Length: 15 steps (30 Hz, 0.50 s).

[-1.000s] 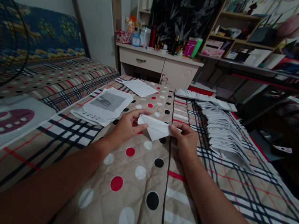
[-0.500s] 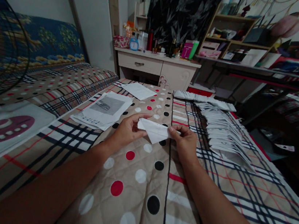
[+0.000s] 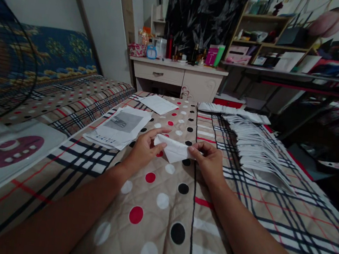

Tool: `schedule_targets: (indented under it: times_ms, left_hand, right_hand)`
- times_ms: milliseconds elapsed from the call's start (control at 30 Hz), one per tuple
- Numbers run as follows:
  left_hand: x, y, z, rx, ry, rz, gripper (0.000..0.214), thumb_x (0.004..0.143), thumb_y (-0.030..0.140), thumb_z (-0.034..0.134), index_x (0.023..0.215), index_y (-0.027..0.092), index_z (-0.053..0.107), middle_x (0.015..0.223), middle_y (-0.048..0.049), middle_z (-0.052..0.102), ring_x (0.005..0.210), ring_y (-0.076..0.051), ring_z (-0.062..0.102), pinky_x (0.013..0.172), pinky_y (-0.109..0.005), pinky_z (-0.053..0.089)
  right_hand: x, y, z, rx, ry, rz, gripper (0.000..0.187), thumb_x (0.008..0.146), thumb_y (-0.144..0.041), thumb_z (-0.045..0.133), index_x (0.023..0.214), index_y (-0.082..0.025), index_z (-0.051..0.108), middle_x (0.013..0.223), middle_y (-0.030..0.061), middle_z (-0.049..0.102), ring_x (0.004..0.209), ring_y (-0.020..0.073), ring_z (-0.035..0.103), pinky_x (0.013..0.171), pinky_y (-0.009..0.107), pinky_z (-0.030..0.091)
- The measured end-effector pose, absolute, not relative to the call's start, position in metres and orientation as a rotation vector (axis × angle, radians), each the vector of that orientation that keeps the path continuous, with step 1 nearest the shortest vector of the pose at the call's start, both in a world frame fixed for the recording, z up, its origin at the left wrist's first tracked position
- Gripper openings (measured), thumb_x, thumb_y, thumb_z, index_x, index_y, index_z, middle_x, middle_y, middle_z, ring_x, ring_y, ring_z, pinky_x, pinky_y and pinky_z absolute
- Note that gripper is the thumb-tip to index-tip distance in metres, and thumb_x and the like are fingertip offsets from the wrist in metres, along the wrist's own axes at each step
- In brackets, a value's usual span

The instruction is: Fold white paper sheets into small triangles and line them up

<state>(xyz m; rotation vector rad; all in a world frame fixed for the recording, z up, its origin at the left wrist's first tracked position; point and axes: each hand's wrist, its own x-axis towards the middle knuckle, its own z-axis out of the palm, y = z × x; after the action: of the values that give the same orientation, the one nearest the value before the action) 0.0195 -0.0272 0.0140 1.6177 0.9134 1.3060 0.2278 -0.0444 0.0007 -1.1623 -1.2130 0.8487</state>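
A folded white sheet of paper [image 3: 174,149] is held between my two hands, just above the patterned bedspread [image 3: 160,217]. Its top edge forms a narrow band, and a pointed flap hangs down in the middle. My left hand [image 3: 146,147] pinches the left end between thumb and fingers. At the right end, my right hand [image 3: 209,159] grips the paper with its thumb on the near side. To the left lies a stack of printed sheets [image 3: 121,127] with a grey picture on top. On the right, a row of overlapping folded papers [image 3: 258,151] fans along the bed.
Behind the stack lies another white sheet [image 3: 159,104]. A bundle of folded papers [image 3: 234,111] stretches across the far right. At the left are a white bag with a dark red print [image 3: 13,150] and a fan [image 3: 7,55]. A white dresser [image 3: 160,73] stands beyond the bed.
My left thumb has come down over the front of the paper's left end. The flap looks a little wider, and the view has shifted slightly.
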Motion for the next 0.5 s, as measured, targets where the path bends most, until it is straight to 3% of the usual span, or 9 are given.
schedule_targets:
  times_ms: [300,500]
  left_hand:
    - [0.0219,-0.0299,0.0139,1.593,0.824,1.194,0.071,0.065,0.007,0.068,0.133,0.017,0.052,0.108,-0.0066,0.064,0.082,-0.012,0.062,0.07,-0.02,0.053]
    - [0.0227,-0.0296,0.016,1.605,0.868,1.292,0.06,0.069,0.007,0.063,0.129,0.016,0.057,0.112,-0.0075,0.066,0.082,-0.011,0.062,0.067,-0.018,0.051]
  right_hand:
    - [0.2277,-0.0431,-0.0007,-1.164,-1.169,0.838,0.02,0.066,-0.033,0.076,0.066,-0.016,0.066,0.063,-0.0001,0.062,0.058,0.0122,0.052,0.057,0.025,0.039]
    - [0.2273,-0.0426,-0.0025,-1.145,-1.18,0.882,0.021,0.066,-0.033,0.077,0.067,-0.016,0.066,0.064,0.0002,0.062,0.059,0.012,0.052,0.058,0.025,0.039]
